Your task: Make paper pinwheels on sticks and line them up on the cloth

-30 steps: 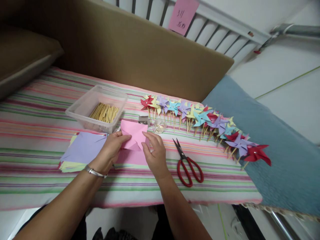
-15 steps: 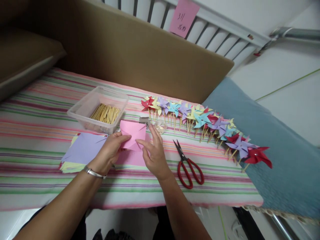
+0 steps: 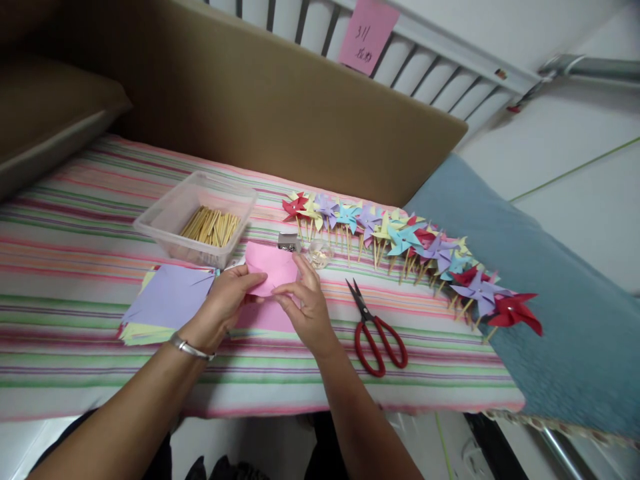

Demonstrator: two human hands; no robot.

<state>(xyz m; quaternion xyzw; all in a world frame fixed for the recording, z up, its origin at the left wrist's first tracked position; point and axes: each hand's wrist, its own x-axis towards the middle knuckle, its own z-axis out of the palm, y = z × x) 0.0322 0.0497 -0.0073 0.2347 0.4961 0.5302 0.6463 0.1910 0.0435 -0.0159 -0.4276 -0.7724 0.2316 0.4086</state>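
A pink paper square (image 3: 270, 267) is held up between both hands over the striped cloth (image 3: 75, 267). My left hand (image 3: 225, 300) pinches its left edge, with a metal bracelet on the wrist. My right hand (image 3: 305, 307) pinches its lower right, curling a corner inward. More pink paper (image 3: 263, 317) lies flat beneath the hands. A stack of lilac and yellow paper squares (image 3: 165, 300) lies just left of my left hand.
A clear plastic tub of wooden sticks (image 3: 200, 220) stands behind the papers. Red-handled scissors (image 3: 375, 330) lie right of my right hand. A row of several coloured paper pinwheels (image 3: 410, 247) runs to the right. A small clear dish (image 3: 317, 253), a cardboard wall (image 3: 275, 113), a blue mat (image 3: 550, 300).
My right hand has shifted from the paper's right edge to its lower corner and bent that corner inward, so the square now looks rounded and partly folded. My left hand stayed put.
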